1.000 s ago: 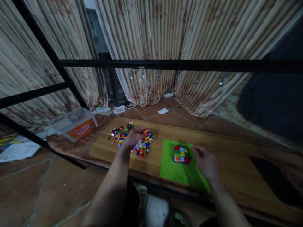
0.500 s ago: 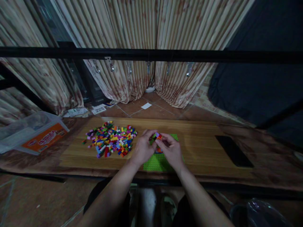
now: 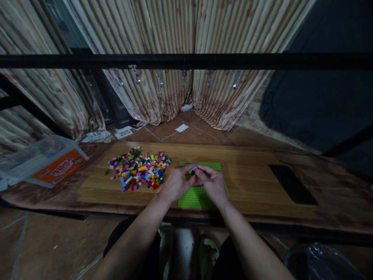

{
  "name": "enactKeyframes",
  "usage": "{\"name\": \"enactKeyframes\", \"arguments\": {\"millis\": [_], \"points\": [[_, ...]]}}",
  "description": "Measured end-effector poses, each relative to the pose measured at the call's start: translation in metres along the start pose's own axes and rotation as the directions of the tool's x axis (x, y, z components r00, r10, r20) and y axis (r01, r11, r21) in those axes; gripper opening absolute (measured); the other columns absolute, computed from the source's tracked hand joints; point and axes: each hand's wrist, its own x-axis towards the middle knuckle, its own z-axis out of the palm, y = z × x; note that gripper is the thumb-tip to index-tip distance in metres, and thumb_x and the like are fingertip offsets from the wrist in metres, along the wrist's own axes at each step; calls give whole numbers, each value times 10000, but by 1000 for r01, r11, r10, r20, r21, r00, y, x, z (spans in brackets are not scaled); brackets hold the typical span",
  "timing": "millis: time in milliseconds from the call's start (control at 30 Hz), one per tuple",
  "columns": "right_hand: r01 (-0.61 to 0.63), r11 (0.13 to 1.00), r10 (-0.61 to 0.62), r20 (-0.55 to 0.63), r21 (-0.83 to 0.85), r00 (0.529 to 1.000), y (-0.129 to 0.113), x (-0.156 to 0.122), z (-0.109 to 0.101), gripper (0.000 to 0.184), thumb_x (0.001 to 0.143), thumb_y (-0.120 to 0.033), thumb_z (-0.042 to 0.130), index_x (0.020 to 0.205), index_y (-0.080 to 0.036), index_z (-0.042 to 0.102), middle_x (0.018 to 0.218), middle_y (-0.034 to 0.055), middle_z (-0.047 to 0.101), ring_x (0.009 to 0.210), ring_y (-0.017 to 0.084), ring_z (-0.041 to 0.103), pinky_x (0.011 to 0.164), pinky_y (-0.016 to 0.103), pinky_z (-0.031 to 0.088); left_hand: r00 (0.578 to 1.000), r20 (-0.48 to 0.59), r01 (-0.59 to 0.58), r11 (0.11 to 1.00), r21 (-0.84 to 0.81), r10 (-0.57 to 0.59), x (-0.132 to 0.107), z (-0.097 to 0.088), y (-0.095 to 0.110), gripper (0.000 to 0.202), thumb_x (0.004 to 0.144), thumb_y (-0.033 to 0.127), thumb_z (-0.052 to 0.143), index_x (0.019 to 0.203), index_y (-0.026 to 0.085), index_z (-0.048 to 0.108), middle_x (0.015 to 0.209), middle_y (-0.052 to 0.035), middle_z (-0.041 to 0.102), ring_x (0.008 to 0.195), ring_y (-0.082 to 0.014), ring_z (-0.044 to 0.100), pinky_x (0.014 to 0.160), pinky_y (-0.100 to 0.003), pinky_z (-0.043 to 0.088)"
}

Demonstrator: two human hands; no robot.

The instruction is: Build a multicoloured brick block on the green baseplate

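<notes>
My left hand [image 3: 175, 182] and my right hand [image 3: 212, 182] meet over the green baseplate [image 3: 194, 197] on the wooden board [image 3: 247, 182]. Their fingertips pinch a small cluster of coloured bricks [image 3: 193, 170] between them, held just above the plate. A bit of the multicoloured block built on the plate [image 3: 199, 182] shows between my hands; most of it is hidden. To the left lies a loose pile of small coloured bricks [image 3: 136, 169], close to my left hand but not touched.
A clear plastic box with an orange label [image 3: 43, 163] sits at the far left. A black phone-like slab [image 3: 292, 188] lies on the board's right. A black metal bar [image 3: 186, 61] crosses the view. Curtains hang behind, and papers lie on the tiled floor.
A second ago my left hand was in the brick pile and my right beside the block. Both then came together over the baseplate with small bricks. The view shifted right.
</notes>
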Motion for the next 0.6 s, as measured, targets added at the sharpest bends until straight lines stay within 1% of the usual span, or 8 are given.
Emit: {"name": "enactKeyframes", "arguments": {"millis": [167, 233, 300, 367, 433, 500, 533, 600], "points": [[-69, 997, 68, 33, 24, 997, 2, 0, 6, 362, 695, -430, 707, 944, -169, 738, 726, 37, 714, 560, 127, 589, 547, 273, 494, 995, 52, 94, 993, -66, -90, -5, -11, -14, 356, 800, 185, 576, 1150, 196, 640, 1039, -44, 712, 838, -164, 674, 772, -278, 537], [-57, 997, 58, 27, -46, 998, 4, 0, 11, 362, 734, -430, 668, 979, -170, 727, 730, 38, 716, 580, 141, 608, 567, 283, 502, 989, 40, 150, 980, -128, -146, -5, -21, -23, 356, 790, 186, 584, 1141, 187, 642, 1032, -49, 711, 854, -173, 672, 783, -291, 533], [21, 979, -10, 54, -201, 998, 5, -2, 19, 335, 790, -395, 613, 1020, -174, 714, 800, 55, 730, 665, 170, 645, 644, 312, 520, 975, -13, 213, 952, -218, -221, -6, -34, -33, 346, 773, 184, 601, 1116, 170, 651, 1012, -56, 711, 903, -185, 665, 830, -310, 520], [149, 896, -100, 137, -418, 986, 6, -4, 30, 299, 835, -318, 556, 1050, -172, 704, 907, 83, 732, 777, 196, 665, 753, 337, 515, 939, -68, 296, 894, -337, -336, -6, -48, -41, 352, 750, 193, 630, 1098, 150, 653, 999, -71, 709, 923, -197, 659, 841, -327, 514], [260, 757, -137, 244, -600, 960, 6, -7, 44, 292, 854, -232, 512, 1072, -167, 695, 987, 106, 717, 856, 208, 665, 824, 336, 494, 882, -62, 390, 796, -464, -468, -6, -59, -44, 388, 724, 205, 659, 1105, 136, 640, 994, -85, 703, 857, -196, 665, 769, -322, 527], [324, 642, -112, 332, -695, 936, 9, -9, 59, 302, 860, -171, 479, 1078, -175, 688, 1013, 108, 705, 891, 207, 659, 838, 315, 484, 832, -3, 454, 685, -570, -554, -7, -64, -43, 430, 706, 208, 680, 1125, 133, 624, 1000, -93, 696, 771, -175, 664, 690, -294, 526], [344, 605, -96, 363, -718, 927, 11, -10, 65, 306, 860, -150, 465, 1066, -184, 688, 1020, 101, 700, 910, 204, 654, 842, 302, 480, 820, 30, 469, 641, -608, -571, -7, -65, -40, 446, 697, 204, 692, 1131, 136, 619, 1004, -92, 693, 748, -163, 661, 673, -281, 521], [370, 565, -73, 402, -738, 913, 18, -10, 73, 319, 854, -118, 449, 1055, -193, 684, 1038, 91, 689, 956, 197, 639, 861, 283, 471, 818, 82, 473, 584, -659, -570, -8, -64, -35, 474, 680, 186, 713, 1142, 143, 616, 1010, -84, 686, 745, -145, 658, 690, -266, 517]]}}
